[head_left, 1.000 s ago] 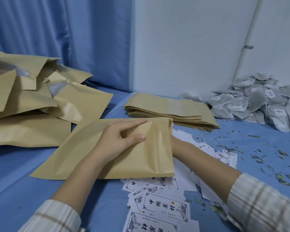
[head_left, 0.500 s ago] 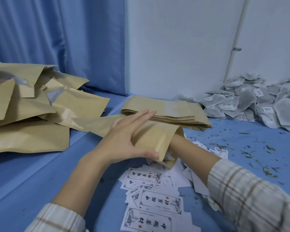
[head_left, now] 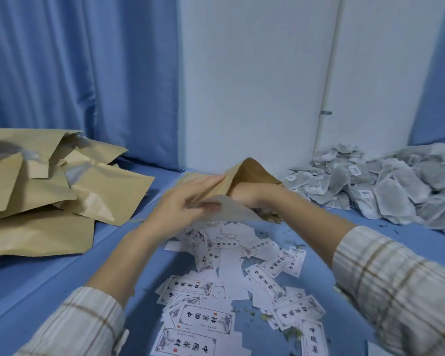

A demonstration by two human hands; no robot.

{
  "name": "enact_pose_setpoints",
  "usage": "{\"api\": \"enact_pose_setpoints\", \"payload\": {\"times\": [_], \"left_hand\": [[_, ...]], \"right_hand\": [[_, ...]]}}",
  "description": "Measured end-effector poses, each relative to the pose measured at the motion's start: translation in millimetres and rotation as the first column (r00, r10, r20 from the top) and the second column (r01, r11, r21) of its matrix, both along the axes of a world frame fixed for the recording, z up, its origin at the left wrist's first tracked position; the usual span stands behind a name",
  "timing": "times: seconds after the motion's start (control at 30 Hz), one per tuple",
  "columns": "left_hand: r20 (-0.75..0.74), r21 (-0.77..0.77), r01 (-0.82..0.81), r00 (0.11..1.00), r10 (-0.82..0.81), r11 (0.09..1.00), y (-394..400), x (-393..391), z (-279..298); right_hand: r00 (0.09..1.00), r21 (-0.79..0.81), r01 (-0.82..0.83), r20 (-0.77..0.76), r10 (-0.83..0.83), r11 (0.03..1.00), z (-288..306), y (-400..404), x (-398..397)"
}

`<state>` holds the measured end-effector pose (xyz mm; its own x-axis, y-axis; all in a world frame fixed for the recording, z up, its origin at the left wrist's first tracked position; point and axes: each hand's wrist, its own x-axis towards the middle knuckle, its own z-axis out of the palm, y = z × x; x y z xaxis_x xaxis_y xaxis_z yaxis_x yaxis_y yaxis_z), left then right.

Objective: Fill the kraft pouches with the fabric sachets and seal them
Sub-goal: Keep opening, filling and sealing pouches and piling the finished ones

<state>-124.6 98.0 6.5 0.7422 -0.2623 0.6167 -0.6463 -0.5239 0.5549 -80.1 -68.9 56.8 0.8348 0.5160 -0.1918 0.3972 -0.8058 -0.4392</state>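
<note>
Right hand [head_left: 244, 194] inside kraft pouch [head_left: 249, 173]

Tan kraft pouch [head_left: 252, 176] held open mid-air (mouth gaping), grey sachets [head_left: 385, 186] heaped right

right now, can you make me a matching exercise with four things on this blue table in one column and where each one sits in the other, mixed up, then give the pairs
Things
1. loose heap of tan kraft pouches
2. pile of grey fabric sachets
3. scattered white printed paper labels
4. open kraft pouch

Places
A. near edge, between the forearms
B. held up in both hands at the centre
C. far left
D. far right, by the white wall

Pairs: 1-C, 2-D, 3-A, 4-B
</note>
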Motion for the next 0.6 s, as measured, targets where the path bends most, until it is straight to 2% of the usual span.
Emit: {"api": "enact_pose_setpoints", "payload": {"times": [0.07,0.1,0.2,0.27,0.4,0.5,0.57,0.6], "left_hand": [[-0.046,-0.079,-0.044,0.998,0.04,0.996,-0.8,-2.1,11.1],[-0.078,-0.108,-0.05,0.996,0.042,0.993,-1.6,-3.3,16.5],[-0.15,-0.208,-0.107,0.986,0.076,0.972,-3.1,-3.9,29.8],[-0.168,-0.313,-0.112,0.984,0.061,0.943,-3.5,-3.0,33.9],[-0.172,-0.423,-0.082,0.985,0.008,0.902,-8.0,-1.5,41.3],[-0.151,-0.413,-0.074,0.988,0.012,0.908,-17.7,3.4,53.7],[-0.117,-0.406,-0.055,0.993,0.007,0.912,-24.1,6.9,61.4],[-0.099,-0.418,-0.052,0.995,0.011,0.907,-26.1,8.7,64.2]], "right_hand": [[0.995,-0.04,-0.071,0.069,0.073,0.997,23.3,-12.4,0.0],[0.994,-0.052,-0.09,0.05,0.093,0.995,34.5,-19.8,-0.8],[0.979,0.083,-0.146,-0.134,0.156,0.986,63.3,-38.7,3.0],[0.966,0.111,-0.186,-0.16,0.202,0.976,80.9,-50.0,4.5],[0.967,0.104,-0.256,0.025,0.255,0.961,93.5,-52.0,1.7],[0.888,-0.096,-0.26,0.368,0.277,0.961,88.2,-33.6,0.8],[0.856,-0.132,-0.232,0.443,0.267,0.964,86.0,-19.6,2.1],[0.867,-0.1,-0.22,0.437,0.241,0.97,86.5,-13.1,2.7]]}}
